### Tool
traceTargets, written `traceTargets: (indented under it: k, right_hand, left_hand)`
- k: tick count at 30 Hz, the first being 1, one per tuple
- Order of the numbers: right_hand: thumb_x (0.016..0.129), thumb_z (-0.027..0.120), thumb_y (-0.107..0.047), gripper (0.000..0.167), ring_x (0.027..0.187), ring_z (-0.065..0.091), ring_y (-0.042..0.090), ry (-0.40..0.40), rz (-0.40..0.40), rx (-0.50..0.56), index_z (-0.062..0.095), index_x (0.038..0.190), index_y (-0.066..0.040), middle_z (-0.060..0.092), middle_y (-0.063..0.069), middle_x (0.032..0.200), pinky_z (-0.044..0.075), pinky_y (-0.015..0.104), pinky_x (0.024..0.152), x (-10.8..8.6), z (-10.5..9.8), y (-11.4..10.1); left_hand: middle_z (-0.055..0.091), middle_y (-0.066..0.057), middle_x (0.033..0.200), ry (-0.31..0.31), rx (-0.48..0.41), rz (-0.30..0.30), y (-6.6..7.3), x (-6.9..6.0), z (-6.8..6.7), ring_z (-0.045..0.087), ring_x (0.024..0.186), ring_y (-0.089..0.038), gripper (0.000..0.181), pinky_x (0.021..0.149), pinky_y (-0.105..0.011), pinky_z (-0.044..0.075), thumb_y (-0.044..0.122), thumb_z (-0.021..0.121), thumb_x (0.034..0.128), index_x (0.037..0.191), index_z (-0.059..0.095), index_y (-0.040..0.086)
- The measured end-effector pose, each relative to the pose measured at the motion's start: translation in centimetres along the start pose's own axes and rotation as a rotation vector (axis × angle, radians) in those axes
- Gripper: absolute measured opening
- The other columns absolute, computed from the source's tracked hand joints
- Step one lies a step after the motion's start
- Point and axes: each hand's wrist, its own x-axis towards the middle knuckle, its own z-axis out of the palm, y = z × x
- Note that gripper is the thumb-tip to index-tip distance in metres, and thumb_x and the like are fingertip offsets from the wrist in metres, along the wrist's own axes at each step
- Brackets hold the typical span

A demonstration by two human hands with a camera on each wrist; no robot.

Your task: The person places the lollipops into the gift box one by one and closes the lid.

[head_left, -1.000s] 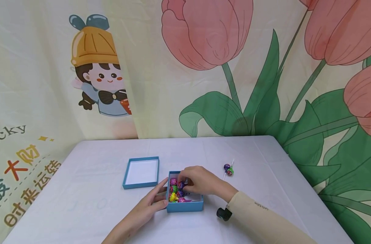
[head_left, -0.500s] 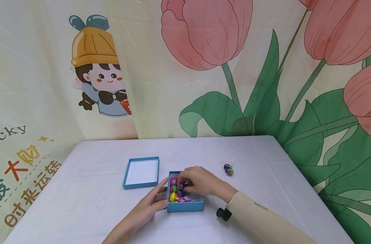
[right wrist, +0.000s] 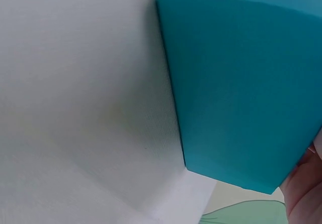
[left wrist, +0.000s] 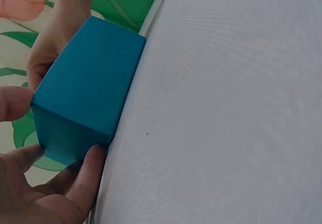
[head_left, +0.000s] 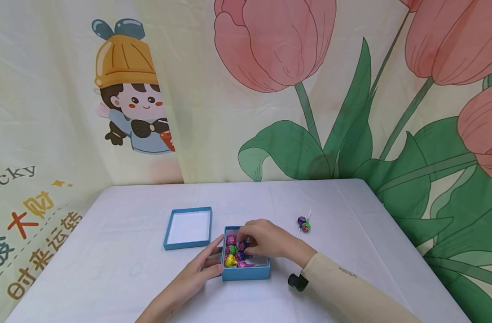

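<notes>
The open blue box (head_left: 246,273) holds several wrapped lollipops, among them a yellow one (head_left: 230,260) and a pink one (head_left: 231,240). My left hand (head_left: 193,273) touches the box's left wall with extended fingers; the left wrist view shows these fingers (left wrist: 88,178) against the blue side (left wrist: 90,78). Over the box's right part, my right hand (head_left: 266,240) reaches in with bent fingers and pinches a dark purple lollipop (head_left: 242,245), partly hidden by the fingertips. In the right wrist view, the blue box wall (right wrist: 241,88) hides most of the work.
A blue-rimmed lid (head_left: 187,246) lies inside up, behind and left of the box. Two lollipops (head_left: 304,224) lie together on the white-covered table (head_left: 351,251) at the right. Behind stands a printed curtain (head_left: 197,89).
</notes>
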Motion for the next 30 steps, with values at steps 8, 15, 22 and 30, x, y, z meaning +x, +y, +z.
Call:
traceTargets:
  k: [8, 15, 22, 30]
  right_hand:
    - [0.094, 0.083, -0.013, 0.028, 0.093, 0.068, 0.013, 0.014, -0.009, 0.029, 0.077, 0.122, -0.012, 0.075, 0.000, 0.111, 0.057, 0.016, 0.082, -0.5, -0.9, 0.1]
    - [0.094, 0.082, -0.010, 0.026, 0.099, 0.070, 0.019, 0.119, -0.042, 0.033, 0.076, 0.120, -0.009, 0.076, 0.004, 0.113, 0.060, 0.025, 0.087, -1.7, -3.3, 1.4]
    - [0.092, 0.084, -0.011, 0.030, 0.105, 0.069, 0.015, 0.170, 0.030, -0.034, 0.076, 0.121, -0.013, 0.076, -0.002, 0.115, 0.061, 0.034, 0.093, -3.8, -6.0, 4.0]
    - [0.091, 0.085, -0.010, 0.033, 0.110, 0.069, 0.022, 0.165, 0.178, -0.075, 0.076, 0.123, -0.012, 0.075, 0.000, 0.116, 0.060, 0.039, 0.096, -6.5, -7.5, 7.6]
  left_hand:
    - [0.032, -0.024, 0.169, 0.005, -0.002, -0.009, 0.0, 0.1, 0.0, 0.048, 0.144, -0.040, 0.075, 0.114, -0.062, 0.045, 0.034, 0.063, 0.1069, 0.171, 0.024, 0.032]
    - [0.033, -0.025, 0.168, 0.028, 0.000, -0.028, 0.1, 0.1, 0.2, 0.049, 0.144, -0.040, 0.075, 0.114, -0.062, 0.045, 0.033, 0.065, 0.1062, 0.170, 0.026, 0.032]
    - [0.034, -0.026, 0.167, 0.039, 0.013, -0.034, 0.1, 0.3, 0.3, 0.050, 0.142, -0.039, 0.076, 0.112, -0.062, 0.046, 0.032, 0.066, 0.1058, 0.170, 0.026, 0.031]
    - [0.035, -0.025, 0.167, 0.035, 0.016, -0.036, 0.1, 0.2, 0.3, 0.050, 0.142, -0.038, 0.076, 0.113, -0.063, 0.045, 0.032, 0.066, 0.1059, 0.170, 0.026, 0.031]
